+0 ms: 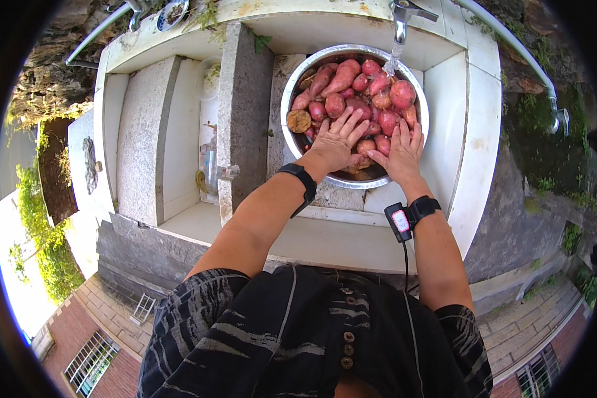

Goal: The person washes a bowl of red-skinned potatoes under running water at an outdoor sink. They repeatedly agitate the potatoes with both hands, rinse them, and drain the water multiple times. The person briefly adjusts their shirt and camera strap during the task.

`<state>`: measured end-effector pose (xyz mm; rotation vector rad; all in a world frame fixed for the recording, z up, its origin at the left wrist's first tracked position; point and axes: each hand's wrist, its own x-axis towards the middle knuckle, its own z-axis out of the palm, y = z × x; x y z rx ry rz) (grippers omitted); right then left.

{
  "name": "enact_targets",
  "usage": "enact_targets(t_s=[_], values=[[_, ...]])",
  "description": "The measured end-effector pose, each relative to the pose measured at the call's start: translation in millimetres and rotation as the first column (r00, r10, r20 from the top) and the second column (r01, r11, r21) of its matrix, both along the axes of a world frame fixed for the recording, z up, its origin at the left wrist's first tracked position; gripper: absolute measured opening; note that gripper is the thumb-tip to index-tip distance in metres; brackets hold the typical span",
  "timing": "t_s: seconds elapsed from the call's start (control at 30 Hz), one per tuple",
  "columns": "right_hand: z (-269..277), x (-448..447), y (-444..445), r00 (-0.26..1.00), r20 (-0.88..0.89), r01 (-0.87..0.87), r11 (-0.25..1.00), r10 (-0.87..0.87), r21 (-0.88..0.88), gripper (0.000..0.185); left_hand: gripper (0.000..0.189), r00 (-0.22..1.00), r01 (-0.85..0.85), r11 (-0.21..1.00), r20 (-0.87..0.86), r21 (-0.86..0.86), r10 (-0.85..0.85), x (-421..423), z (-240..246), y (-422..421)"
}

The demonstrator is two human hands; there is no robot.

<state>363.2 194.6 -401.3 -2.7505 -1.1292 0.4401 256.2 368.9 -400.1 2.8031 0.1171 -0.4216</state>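
Note:
A round metal basin (pixel 287 94) stands in the sink basin, heaped with wet red sweet potatoes (pixel 346 74). Both palms face down on the heap. My left hand (pixel 336 142) rests with spread fingers on the roots left of centre. Near the basin's right side, my right hand (pixel 402 151) lies over others, its fingers pointing away from me. Neither hand is closed round a root. Water (pixel 392 64) runs from a metal tap (pixel 401 27) onto the far part of the heap. A brownish cut end (pixel 298 121) shows on a root at the left.
A stone divider (pixel 241 104) separates this sink from a left compartment with a stone slab (pixel 144 144) and a clear plastic bottle (pixel 210 166). Another tap (pixel 138 12) and a small dish (pixel 173 14) are at the upper left. A cable (pixel 406 263) hangs from my right wrist device.

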Motion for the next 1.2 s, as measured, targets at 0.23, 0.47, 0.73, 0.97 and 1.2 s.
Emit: enact_targets(t_s=[0.23,0.47,0.73,0.97,1.2], values=[[17,-1,6,0.999,-0.048,-0.001,0.992,-0.005,-0.123,0.117,0.092,1.0,0.009,1.0,0.016,0.023,-0.009,-1,-1,-1],[8,-1,3,0.999,-0.03,0.008,0.998,-0.009,-0.061,0.112,0.092,1.0,0.012,1.0,0.02,0.025,-0.012,0,-5,0],[11,2,2,1.0,0.001,-0.029,0.999,0.029,-0.026,0.069,0.074,0.999,0.046,0.997,0.01,0.059,-0.047,5,24,1],[20,2,5,0.996,-0.063,0.066,0.983,-0.056,0.169,0.048,0.028,0.876,-0.216,0.974,0.429,-0.064,0.223,65,44,49],[34,0,12,0.906,-0.325,0.397,0.806,-0.269,0.439,0.047,0.058,0.902,-0.362,0.917,0.186,-0.169,0.391,55,16,56]])
